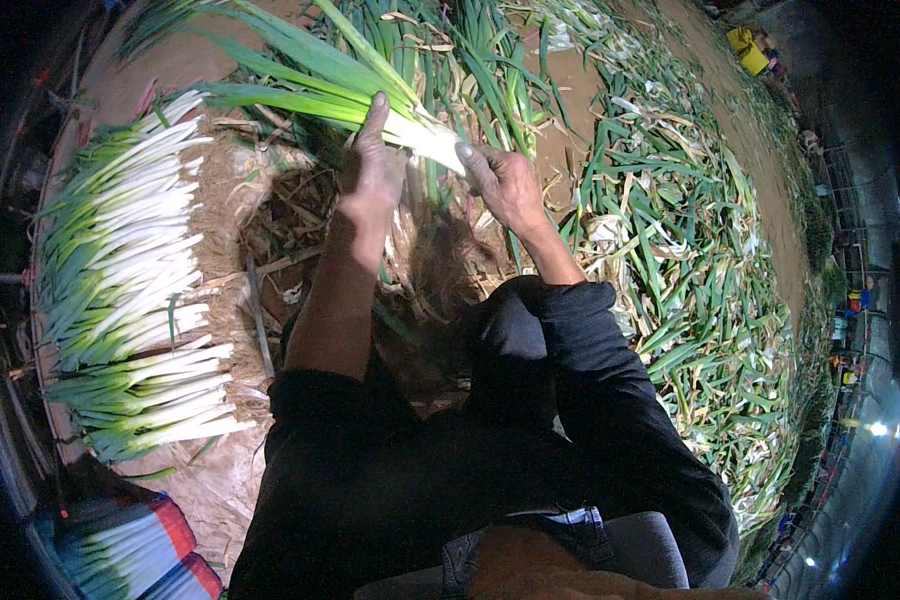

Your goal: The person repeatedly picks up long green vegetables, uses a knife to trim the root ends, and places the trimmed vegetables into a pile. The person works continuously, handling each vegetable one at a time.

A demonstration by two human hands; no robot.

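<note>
In front of me I hold a green onion (428,138) slantwise, its white end to the right and its long green leaves fanning out to the upper left. My left hand (372,165) is closed round it where the leaves start, thumb up. My right hand (508,188) pinches the white end between thumb and fingers. Beneath and beyond both hands lie untrimmed green onions (495,75) with dry, brownish outer leaves. To my left, a long row of clean green onions (135,240) lies side by side, white ends facing right.
A broad heap of stripped leaves (680,240) covers the ground on my right. Bundles in blue and red wrapping (135,550) lie at the lower left. Bare soil (570,85) shows between the piles. A yellow container (747,50) stands far off at the upper right.
</note>
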